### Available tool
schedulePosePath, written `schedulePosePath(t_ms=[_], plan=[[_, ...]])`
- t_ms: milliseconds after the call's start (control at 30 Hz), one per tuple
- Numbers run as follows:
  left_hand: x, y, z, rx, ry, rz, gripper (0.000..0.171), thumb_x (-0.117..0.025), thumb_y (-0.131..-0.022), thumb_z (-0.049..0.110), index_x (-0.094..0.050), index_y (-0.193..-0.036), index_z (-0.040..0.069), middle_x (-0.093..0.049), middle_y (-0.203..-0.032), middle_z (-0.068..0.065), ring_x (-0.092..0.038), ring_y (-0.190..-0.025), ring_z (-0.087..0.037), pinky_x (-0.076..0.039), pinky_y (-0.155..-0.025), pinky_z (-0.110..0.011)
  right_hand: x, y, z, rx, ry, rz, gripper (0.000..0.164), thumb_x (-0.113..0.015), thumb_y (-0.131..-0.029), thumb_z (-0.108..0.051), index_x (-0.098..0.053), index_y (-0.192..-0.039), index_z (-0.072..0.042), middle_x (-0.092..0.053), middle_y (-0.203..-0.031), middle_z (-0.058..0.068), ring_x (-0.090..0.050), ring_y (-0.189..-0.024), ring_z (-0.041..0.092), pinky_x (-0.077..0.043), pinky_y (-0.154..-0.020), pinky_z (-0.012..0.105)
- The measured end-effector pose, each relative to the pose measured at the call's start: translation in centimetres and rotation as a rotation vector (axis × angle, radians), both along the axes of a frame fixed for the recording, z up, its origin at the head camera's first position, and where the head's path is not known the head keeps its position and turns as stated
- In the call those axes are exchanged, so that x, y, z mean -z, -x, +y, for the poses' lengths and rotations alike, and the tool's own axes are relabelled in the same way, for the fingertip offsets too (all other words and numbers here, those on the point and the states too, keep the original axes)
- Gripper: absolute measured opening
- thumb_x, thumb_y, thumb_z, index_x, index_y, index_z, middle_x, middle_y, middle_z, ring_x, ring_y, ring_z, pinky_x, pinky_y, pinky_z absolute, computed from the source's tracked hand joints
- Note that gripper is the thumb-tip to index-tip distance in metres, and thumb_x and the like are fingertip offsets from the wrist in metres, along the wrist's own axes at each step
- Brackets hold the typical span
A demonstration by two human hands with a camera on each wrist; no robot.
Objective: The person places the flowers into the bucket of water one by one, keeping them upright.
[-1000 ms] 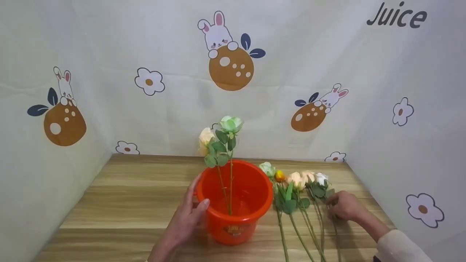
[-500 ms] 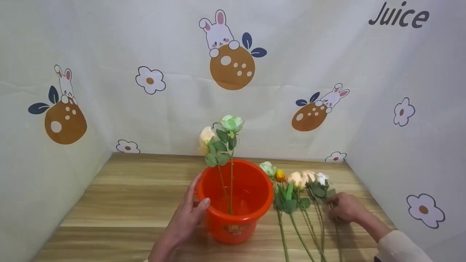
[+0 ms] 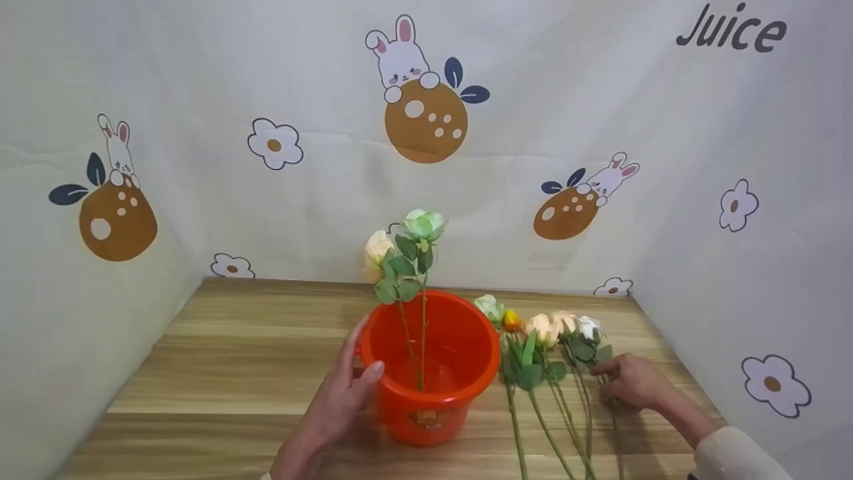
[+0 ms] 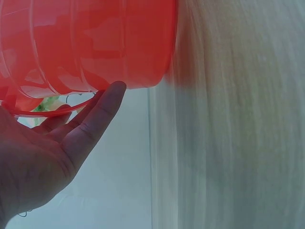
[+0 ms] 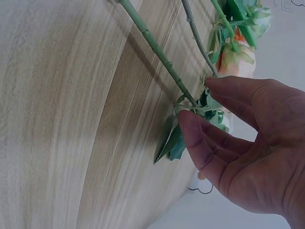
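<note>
A red plastic bucket (image 3: 426, 417) stands upright, holding a cream rose (image 3: 378, 245) and a pale green rose (image 3: 424, 225). My left hand (image 3: 343, 393) rests against its left side, thumb at the rim and fingers outside. In the left wrist view, extended fingers (image 4: 95, 124) touch the bucket wall beside its handle (image 4: 52, 113). My right hand (image 3: 633, 381) is at the rightmost flower stem (image 3: 616, 433), below a white rose (image 3: 588, 328). The right wrist view shows the stem (image 5: 155, 45) and leaves (image 5: 171, 143) between thumb and fingers, a gap showing around them.
Left of the white rose lie peach roses (image 3: 543, 330), an orange-yellow tulip (image 3: 511, 321) and another pale green rose (image 3: 489, 308), their stems towards me. The wood-grain table (image 3: 233, 373) is enclosed by printed cloth walls (image 3: 320, 207) at the back and sides.
My right fingers have shifted slightly left at the rightmost stem. The left hand and bucket stay in place; the head view has tilted a little.
</note>
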State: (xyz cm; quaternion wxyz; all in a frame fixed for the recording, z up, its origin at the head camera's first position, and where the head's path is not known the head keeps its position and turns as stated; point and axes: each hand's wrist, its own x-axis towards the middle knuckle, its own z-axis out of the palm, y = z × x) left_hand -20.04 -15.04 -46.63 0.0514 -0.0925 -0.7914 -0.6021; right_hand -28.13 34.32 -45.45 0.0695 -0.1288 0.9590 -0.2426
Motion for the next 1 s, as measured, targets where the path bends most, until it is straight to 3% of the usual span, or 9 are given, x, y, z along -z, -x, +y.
schedulePosePath(t_ms=[67, 133, 233, 333, 433, 633, 1000], plan=[[-0.1, 0.0, 0.0, 0.003, 0.007, 0.010, 0.072, -0.055, -0.107, 0.043, -0.019, -0.168, 0.035, -0.036, -0.169, -0.015, -0.059, -0.132, -0.037, -0.057, -0.103, -0.059, 0.0, -0.1, -0.1, -0.002, -0.009, 0.003, 0.041, -0.078, -0.077, -0.007, -0.076, -0.115, 0.007, -0.057, -0.059, -0.002, -0.050, -0.048, 0.008, -0.046, -0.048, 0.027], [-0.1, 0.0, -0.1, 0.004, 0.008, 0.006, 0.072, -0.055, -0.107, 0.043, -0.018, -0.169, 0.035, -0.035, -0.169, -0.015, -0.059, -0.132, -0.038, -0.057, -0.103, -0.059, 0.1, -0.2, -0.2, 0.007, -0.017, 0.009, 0.038, -0.078, -0.077, -0.006, -0.077, -0.113, 0.006, -0.059, -0.060, -0.003, -0.049, -0.047, 0.008, -0.046, -0.047, 0.027], [-0.2, 0.1, 0.0, 0.000, 0.004, -0.011, 0.072, -0.055, -0.107, 0.044, -0.017, -0.168, 0.038, -0.035, -0.170, -0.013, -0.059, -0.133, -0.038, -0.057, -0.104, -0.059, 0.2, -0.3, -0.2, 0.006, -0.031, 0.018, 0.034, -0.078, -0.076, -0.005, -0.079, -0.108, 0.006, -0.072, -0.074, 0.008, -0.049, -0.048, 0.007, -0.046, -0.047, 0.027], [-0.2, 0.1, 0.0, -0.004, -0.006, -0.032, 0.072, -0.055, -0.107, 0.043, -0.017, -0.167, 0.042, -0.034, -0.170, -0.010, -0.059, -0.133, -0.038, -0.058, -0.103, -0.056, 0.4, -0.3, -0.3, 0.001, -0.030, 0.018, 0.028, -0.077, -0.073, -0.001, -0.080, -0.101, 0.004, -0.075, -0.086, 0.015, -0.049, -0.046, 0.006, -0.045, -0.045, 0.025], [-0.2, 0.1, 0.0, -0.005, -0.009, -0.048, 0.072, -0.056, -0.107, 0.043, -0.016, -0.167, 0.044, -0.032, -0.171, -0.009, -0.059, -0.132, -0.037, -0.059, -0.101, -0.054, 0.7, -0.4, -0.2, -0.027, -0.039, 0.034, 0.023, -0.075, -0.072, 0.001, -0.081, -0.094, 0.004, -0.074, -0.082, 0.015, -0.049, -0.045, 0.005, -0.043, -0.043, 0.024], [-0.1, 0.0, 0.0, -0.010, -0.013, -0.043, 0.072, -0.057, -0.107, 0.041, -0.017, -0.167, 0.045, -0.031, -0.172, -0.010, -0.057, -0.135, -0.039, -0.057, -0.103, -0.057, 1.1, -0.6, -0.4, 0.020, -0.058, 0.019, 0.023, -0.073, -0.072, 0.001, -0.081, -0.093, 0.003, -0.074, -0.079, 0.013, -0.050, -0.045, 0.007, -0.043, -0.042, 0.024], [-0.1, 0.0, 0.0, -0.005, -0.018, -0.043, 0.072, -0.057, -0.107, 0.040, -0.018, -0.167, 0.043, -0.034, -0.170, -0.008, -0.060, -0.130, -0.036, -0.059, -0.102, -0.054, 1.0, -0.3, -0.4, 0.055, -0.140, 0.012, 0.022, -0.077, -0.076, -0.001, -0.077, -0.097, 0.007, -0.075, -0.090, 0.017, -0.070, -0.077, 0.025, -0.061, -0.066, 0.041]])
